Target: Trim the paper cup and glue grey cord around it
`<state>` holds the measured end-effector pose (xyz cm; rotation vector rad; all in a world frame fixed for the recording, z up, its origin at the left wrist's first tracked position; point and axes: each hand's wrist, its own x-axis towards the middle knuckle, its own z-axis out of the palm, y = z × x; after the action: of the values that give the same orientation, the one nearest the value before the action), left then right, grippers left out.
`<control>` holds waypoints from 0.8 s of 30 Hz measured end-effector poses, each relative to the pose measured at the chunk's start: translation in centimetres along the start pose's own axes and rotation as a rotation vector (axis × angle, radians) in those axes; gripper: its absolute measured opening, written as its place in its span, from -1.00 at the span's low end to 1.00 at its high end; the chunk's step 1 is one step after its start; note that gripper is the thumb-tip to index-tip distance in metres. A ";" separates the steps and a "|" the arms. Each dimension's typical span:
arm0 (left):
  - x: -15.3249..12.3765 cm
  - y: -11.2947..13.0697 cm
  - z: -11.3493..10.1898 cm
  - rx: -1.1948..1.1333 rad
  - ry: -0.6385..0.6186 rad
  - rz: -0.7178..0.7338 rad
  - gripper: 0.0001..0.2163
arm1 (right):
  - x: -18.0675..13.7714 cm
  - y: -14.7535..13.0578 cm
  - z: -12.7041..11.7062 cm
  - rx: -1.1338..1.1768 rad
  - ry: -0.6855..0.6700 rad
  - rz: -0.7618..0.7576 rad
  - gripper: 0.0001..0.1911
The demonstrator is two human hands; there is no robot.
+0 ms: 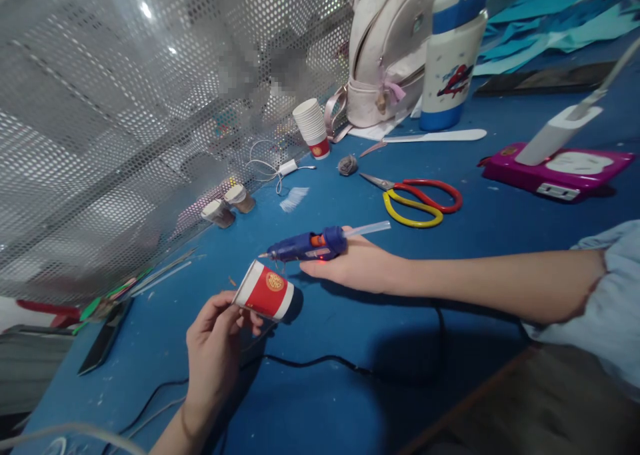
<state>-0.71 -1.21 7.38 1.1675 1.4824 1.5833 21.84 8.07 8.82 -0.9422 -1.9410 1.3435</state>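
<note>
**Paper cup (264, 291) held close to glue gun (304, 247)**

The left hand (214, 342) holds the red-banded cup tilted over the blue bench (320, 408), its fingers pinching near the open end. The right hand (367, 265) has its fingers wrapped round the glue gun, a clear glue stick (367, 229) jutting from its back. The nozzle (264, 255) points at the cup's mouth; contact is hard to tell. Scissors (399, 186) lie beyond, near a grey yarn ball (347, 165).

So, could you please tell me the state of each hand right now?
Left hand: closed, holding the red-and-white paper cup near its rim.
Right hand: closed around the blue glue gun.
</note>
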 end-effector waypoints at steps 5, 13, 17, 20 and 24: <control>0.1 -0.3 -0.5 0.078 0.035 -0.007 -0.87 | 1.4 1.3 -0.8 -0.273 0.022 -0.008 -0.80; -0.3 -0.9 -1.4 0.284 0.003 0.115 -0.84 | 2.1 1.8 -1.8 -0.791 -0.006 -0.030 -0.45; -0.6 -0.4 -1.3 0.356 0.004 0.193 -0.85 | 0.5 0.0 -4.3 -0.920 0.004 0.000 -0.47; -0.8 0.0 -1.0 0.397 0.008 0.248 -0.86 | -0.9 -1.4 -5.5 -0.883 0.053 -0.003 -0.57; -1.0 0.3 -0.8 0.453 0.009 0.273 -0.86 | -1.9 -3.4 -3.5 -0.615 -0.123 -0.166 -0.69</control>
<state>-1.01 -2.42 7.54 1.6780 1.8085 1.4614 24.98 7.54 12.98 -0.9512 -2.5314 0.7260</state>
